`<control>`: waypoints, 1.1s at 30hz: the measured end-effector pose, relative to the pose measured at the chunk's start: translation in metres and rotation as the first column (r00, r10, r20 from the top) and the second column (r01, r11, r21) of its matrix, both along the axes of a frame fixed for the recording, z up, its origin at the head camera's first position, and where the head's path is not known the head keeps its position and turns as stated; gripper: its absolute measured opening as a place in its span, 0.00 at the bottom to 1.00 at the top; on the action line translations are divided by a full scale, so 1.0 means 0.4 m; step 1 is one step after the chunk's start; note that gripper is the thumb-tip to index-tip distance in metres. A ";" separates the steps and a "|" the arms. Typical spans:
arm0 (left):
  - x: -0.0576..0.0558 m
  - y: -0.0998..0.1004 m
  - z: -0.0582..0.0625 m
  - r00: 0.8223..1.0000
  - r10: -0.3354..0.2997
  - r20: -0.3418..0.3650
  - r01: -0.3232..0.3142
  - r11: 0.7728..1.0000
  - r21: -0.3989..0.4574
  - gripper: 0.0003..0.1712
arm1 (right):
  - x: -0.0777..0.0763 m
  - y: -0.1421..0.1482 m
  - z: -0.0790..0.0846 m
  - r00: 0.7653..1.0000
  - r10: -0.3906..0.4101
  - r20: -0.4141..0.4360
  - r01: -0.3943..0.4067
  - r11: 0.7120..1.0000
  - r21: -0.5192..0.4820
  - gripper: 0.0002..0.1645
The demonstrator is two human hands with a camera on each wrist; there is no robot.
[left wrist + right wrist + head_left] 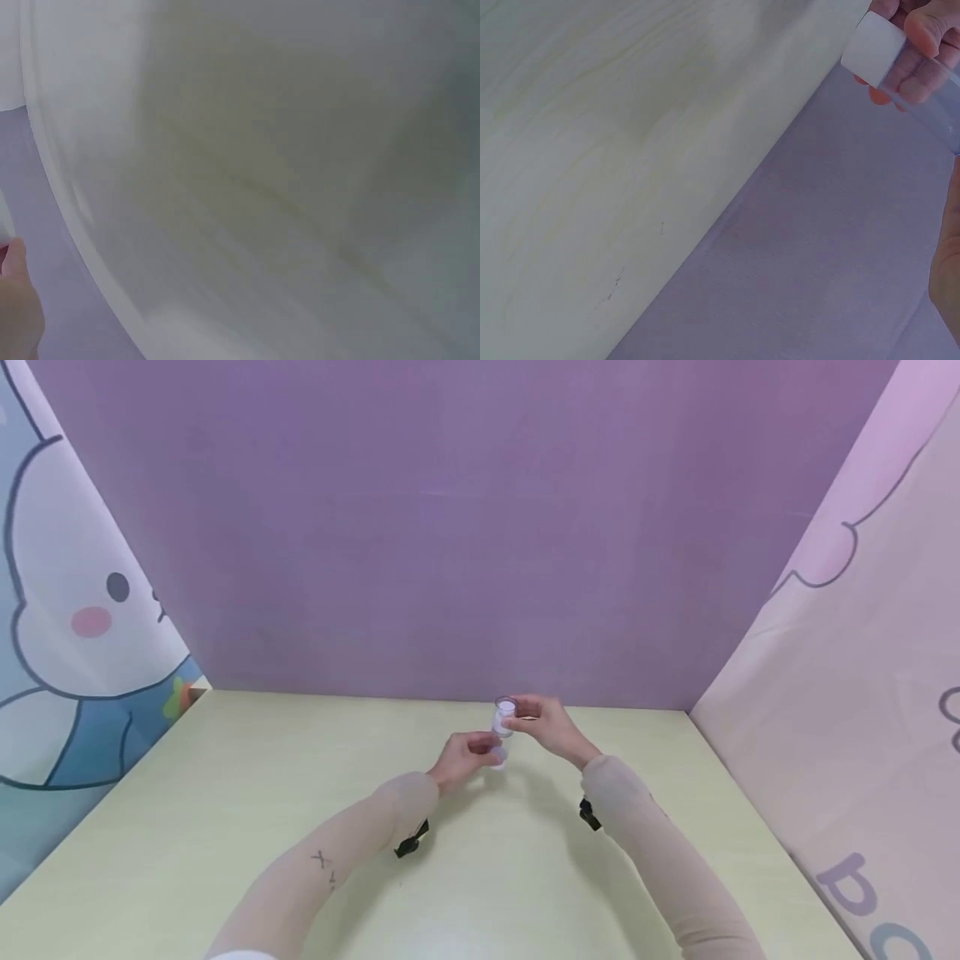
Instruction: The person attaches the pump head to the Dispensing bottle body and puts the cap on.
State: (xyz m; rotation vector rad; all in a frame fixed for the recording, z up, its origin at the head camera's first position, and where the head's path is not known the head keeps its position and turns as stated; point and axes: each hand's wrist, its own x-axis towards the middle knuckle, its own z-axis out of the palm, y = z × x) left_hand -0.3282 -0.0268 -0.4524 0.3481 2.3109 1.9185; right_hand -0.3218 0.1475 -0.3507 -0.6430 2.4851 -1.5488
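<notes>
Between the two hands is a clear, see-through bottle (502,720) with a white cap (873,49). It stands tilted, its cap end down, above the table. The left hand (463,758) pinches it close to the cap, thumb in front and fingers seen behind the clear wall. Higher up, the right hand (551,727) grips the other end of the bottle between thumb and fingers. In the right wrist view the far end of the bottle is cut off by the frame edge. The left wrist view catches only part of the left hand (19,311).
A pale yellow table (300,760) lies beneath the hands. Behind it rises a purple panel (450,527). Printed cartoon sheets stand at the left (67,610) and right (847,693). A black strap piece (412,841) hangs under the left forearm.
</notes>
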 end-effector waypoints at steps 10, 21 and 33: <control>0.043 0.001 0.062 0.999 -0.001 -0.042 0.001 1.000 0.002 0.22 | 0.015 -0.010 0.022 0.998 -0.025 -0.049 0.026 1.000 0.014 0.25; 0.000 0.005 0.016 0.998 0.055 -0.028 -0.055 0.998 0.023 0.25 | -0.012 -0.016 -0.002 0.995 -0.046 -0.091 0.048 0.999 0.014 0.25; -0.006 0.021 0.006 0.998 0.062 -0.009 -0.062 0.995 -0.081 0.22 | -0.054 0.018 -0.081 0.998 -0.035 -0.055 0.035 0.999 -0.007 0.24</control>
